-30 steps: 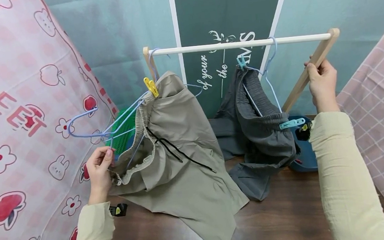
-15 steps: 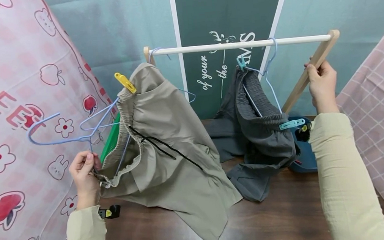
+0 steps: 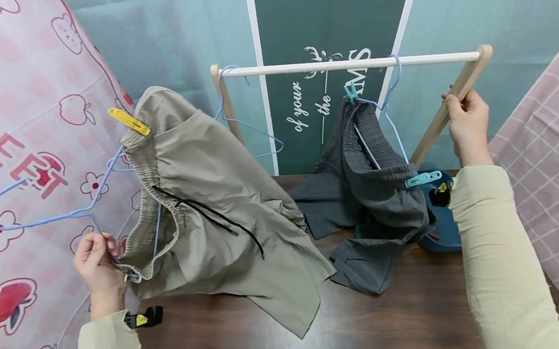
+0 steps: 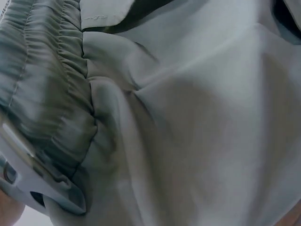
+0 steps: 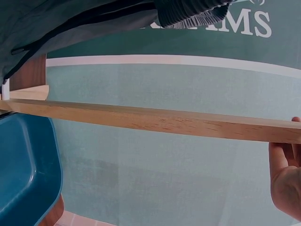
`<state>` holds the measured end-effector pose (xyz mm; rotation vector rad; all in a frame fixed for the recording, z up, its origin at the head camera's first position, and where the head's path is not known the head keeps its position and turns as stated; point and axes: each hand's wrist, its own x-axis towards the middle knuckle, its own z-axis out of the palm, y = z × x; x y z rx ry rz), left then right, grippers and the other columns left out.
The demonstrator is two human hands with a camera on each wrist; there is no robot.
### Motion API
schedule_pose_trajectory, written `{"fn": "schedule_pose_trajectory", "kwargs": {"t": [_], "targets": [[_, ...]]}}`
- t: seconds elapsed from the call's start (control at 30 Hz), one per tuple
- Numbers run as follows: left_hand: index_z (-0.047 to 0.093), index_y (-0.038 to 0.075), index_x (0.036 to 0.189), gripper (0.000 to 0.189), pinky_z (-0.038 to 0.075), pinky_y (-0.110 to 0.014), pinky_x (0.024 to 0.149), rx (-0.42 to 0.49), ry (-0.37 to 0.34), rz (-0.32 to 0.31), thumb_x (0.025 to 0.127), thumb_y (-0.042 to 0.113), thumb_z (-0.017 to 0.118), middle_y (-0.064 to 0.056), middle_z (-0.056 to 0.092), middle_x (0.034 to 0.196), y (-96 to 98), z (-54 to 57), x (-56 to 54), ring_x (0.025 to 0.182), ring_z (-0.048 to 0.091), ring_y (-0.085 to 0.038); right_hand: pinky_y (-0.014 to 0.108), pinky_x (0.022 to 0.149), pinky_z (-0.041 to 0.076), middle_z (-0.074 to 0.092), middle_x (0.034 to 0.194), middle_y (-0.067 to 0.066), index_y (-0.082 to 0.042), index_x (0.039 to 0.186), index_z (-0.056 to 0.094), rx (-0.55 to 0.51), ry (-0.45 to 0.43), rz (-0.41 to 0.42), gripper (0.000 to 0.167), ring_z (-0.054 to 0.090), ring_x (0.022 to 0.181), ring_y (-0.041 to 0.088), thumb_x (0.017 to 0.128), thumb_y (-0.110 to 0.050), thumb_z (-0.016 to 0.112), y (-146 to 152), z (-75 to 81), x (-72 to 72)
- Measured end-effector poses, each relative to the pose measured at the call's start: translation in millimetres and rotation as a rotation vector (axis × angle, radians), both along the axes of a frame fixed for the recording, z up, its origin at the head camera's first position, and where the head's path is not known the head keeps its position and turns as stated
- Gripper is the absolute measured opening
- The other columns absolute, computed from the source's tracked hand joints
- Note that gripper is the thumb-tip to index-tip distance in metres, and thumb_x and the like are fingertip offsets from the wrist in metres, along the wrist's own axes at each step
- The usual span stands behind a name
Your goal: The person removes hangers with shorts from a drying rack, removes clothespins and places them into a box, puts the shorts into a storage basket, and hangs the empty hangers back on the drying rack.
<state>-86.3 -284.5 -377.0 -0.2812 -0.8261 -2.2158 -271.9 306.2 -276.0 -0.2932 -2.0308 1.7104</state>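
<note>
the left hand [image 3: 96,261] pinches the blue hanger [image 3: 39,217] with tan shorts [image 3: 212,202] over the counter's [image 3: 397,319] left edge; the right hand [image 3: 467,125] grips the rack leg [image 3: 434,122]; the yellow clip [image 3: 129,121] might slip, dropping the shorts

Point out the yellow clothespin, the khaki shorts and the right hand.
yellow clothespin [image 3: 129,121], head view, middle of the clip body.
khaki shorts [image 3: 222,201], head view, flat fabric below the waistband.
right hand [image 3: 465,122], head view, back of the hand gripping the rack's wooden leg.
</note>
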Motion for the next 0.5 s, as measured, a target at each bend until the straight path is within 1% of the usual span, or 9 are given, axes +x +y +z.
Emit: {"fn": "schedule_pose_trajectory", "kwargs": {"t": [0.17, 0.2, 0.27, 0.37, 0.43, 0.5], "targets": [[0.053, -0.012, 0.074, 0.027, 0.023, -0.021, 0.043, 0.078, -0.032, -0.007, 0.096, -0.006, 0.038, -0.012, 0.051, 0.057, -11.8, -3.4, 5.1, 0.045, 0.038, -0.015, 0.035, 0.111, 0.034, 0.057, 0.1, -0.017, -0.021, 0.128, 0.057, -0.004, 0.009, -0.002, 0.031, 0.051, 0.107, 0.005, 0.099, -0.023, 0.05, 0, -0.5, 0.4], [0.053, -0.012, 0.074, 0.028, 0.023, -0.021, 0.042, 0.076, -0.046, 0.005, 0.096, -0.006, 0.038, -0.011, 0.051, 0.057, -13.6, -4.1, 5.9, 0.045, 0.039, -0.014, 0.035, 0.111, 0.034, 0.057, 0.1, -0.017, -0.021, 0.129, 0.057, -0.003, 0.008, -0.003, 0.031, 0.051, 0.106, 0.005, 0.099, -0.023, 0.05, 0, -0.2, 0.6], [0.052, -0.012, 0.074, 0.029, 0.023, -0.022, 0.042, 0.094, -0.061, 0.004, 0.097, -0.006, 0.036, -0.012, 0.051, 0.056, -16.9, -5.7, 7.8, 0.045, 0.039, -0.015, 0.035, 0.111, 0.034, 0.057, 0.101, -0.017, -0.022, 0.13, 0.057, 0.007, 0.003, -0.002, 0.032, 0.051, 0.107, 0.005, 0.099, -0.024, 0.049, 0, 0.6, 1.0], [0.052, -0.012, 0.073, 0.03, 0.025, -0.022, 0.041, 0.129, -0.093, 0.024, 0.097, -0.006, 0.035, -0.012, 0.05, 0.056, -21.0, -8.0, 11.5, 0.044, 0.039, -0.015, 0.036, 0.113, 0.033, 0.056, 0.105, -0.017, -0.023, 0.132, 0.054, 0.028, -0.013, 0.007, 0.033, 0.05, 0.11, 0.006, 0.099, -0.025, 0.048, 0, 1.6, 1.4], [0.05, -0.014, 0.074, 0.029, 0.025, -0.022, 0.04, 0.187, -0.106, 0.026, 0.097, -0.006, 0.035, -0.014, 0.05, 0.056, -24.2, -9.9, 14.7, 0.044, 0.039, -0.017, 0.037, 0.114, 0.032, 0.055, 0.109, -0.017, -0.024, 0.134, 0.053, 0.05, -0.025, 0.011, 0.035, 0.048, 0.112, 0.006, 0.1, -0.027, 0.046, 0, 1.8, 1.7], [0.05, -0.014, 0.073, 0.027, 0.027, -0.022, 0.039, 0.23, -0.136, 0.053, 0.096, -0.006, 0.039, -0.014, 0.05, 0.056, -27.4, -11.3, 17.5, 0.043, 0.04, -0.017, 0.037, 0.114, 0.031, 0.054, 0.109, -0.017, -0.024, 0.134, 0.052, 0.057, -0.031, 0.015, 0.035, 0.048, 0.114, 0.007, 0.1, -0.027, 0.046, 1, 1.4, 1.9]]}}
